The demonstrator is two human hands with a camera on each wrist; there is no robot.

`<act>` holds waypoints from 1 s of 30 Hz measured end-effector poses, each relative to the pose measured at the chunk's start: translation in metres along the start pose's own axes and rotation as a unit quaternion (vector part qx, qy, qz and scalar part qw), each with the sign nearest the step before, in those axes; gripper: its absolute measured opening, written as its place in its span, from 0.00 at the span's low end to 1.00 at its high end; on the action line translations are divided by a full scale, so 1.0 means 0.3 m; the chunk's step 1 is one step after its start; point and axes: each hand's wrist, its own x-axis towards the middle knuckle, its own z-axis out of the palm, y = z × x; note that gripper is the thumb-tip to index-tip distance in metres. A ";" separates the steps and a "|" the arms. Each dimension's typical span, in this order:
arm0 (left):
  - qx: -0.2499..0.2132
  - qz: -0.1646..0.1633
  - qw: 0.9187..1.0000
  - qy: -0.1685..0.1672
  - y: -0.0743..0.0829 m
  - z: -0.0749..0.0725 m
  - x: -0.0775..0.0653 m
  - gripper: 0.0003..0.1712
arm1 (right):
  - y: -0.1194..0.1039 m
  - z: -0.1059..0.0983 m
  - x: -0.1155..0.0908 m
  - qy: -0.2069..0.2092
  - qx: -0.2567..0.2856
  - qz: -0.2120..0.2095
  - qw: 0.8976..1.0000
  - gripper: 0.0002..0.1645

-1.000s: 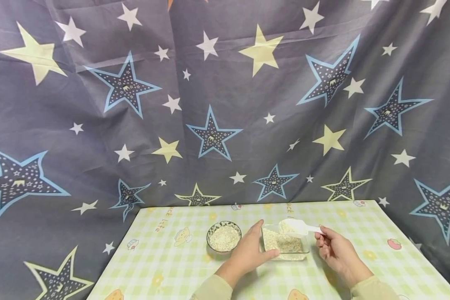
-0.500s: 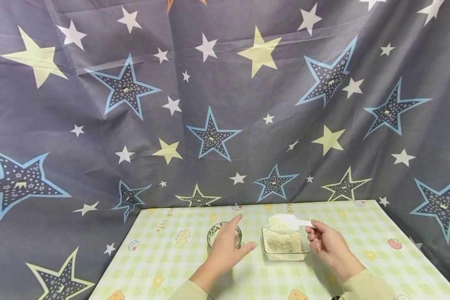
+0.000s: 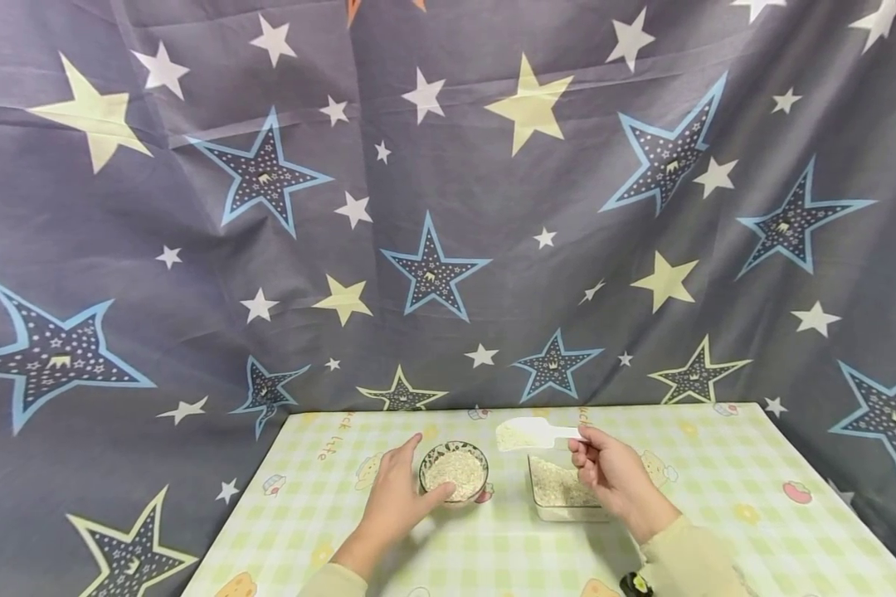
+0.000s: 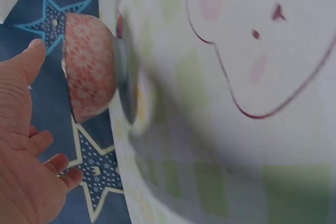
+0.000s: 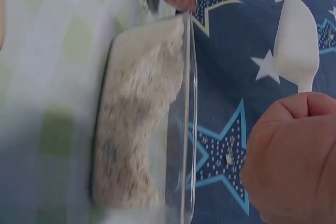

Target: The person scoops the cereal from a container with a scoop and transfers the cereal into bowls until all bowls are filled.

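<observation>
A white scoop carries pale flakes that look like oats. My right hand pinches its handle, holding it in the air between the bowl and the glass container. The small bowl, red with a floral pattern outside, holds more flakes. Beside it on the left is my left hand, fingers spread and thumb near the bowl's front rim; whether it touches is unclear. The rectangular clear glass container, partly filled with flakes, stands below and right of the scoop, partly covered by my right hand.
A green-and-white checked cloth with cartoon prints covers the table. Behind it hangs a dark curtain with stars. A dark band with a flower shows at my right sleeve.
My left hand has left the glass container and moved left, past the bowl to its left side. My right hand has carried the loaded scoop left, from over the container toward the bowl.
</observation>
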 end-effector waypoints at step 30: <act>-0.014 0.000 0.999 -0.042 -0.029 0.054 0.000 0.67 | 0.092 0.146 0.066 0.017 -0.035 0.006 0.999 0.17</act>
